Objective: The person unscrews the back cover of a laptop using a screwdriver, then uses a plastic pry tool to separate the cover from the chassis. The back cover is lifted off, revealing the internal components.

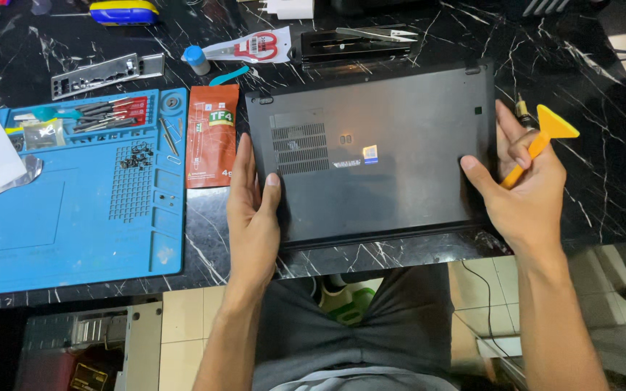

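A dark laptop (378, 152) lies bottom side up on a black marbled table (581, 87). The left hand (251, 210) grips its left edge, thumb on the base cover. The right hand (523, 188) rests on the right edge, thumb on the cover, fingers curled around an orange pry tool (541, 137) whose flat blade points up and away. Just left of the laptop lies an orange packet (212, 135), and beside that a blue mat (74, 217) carrying tweezers (106, 112) and a small heap of screws (137, 156).
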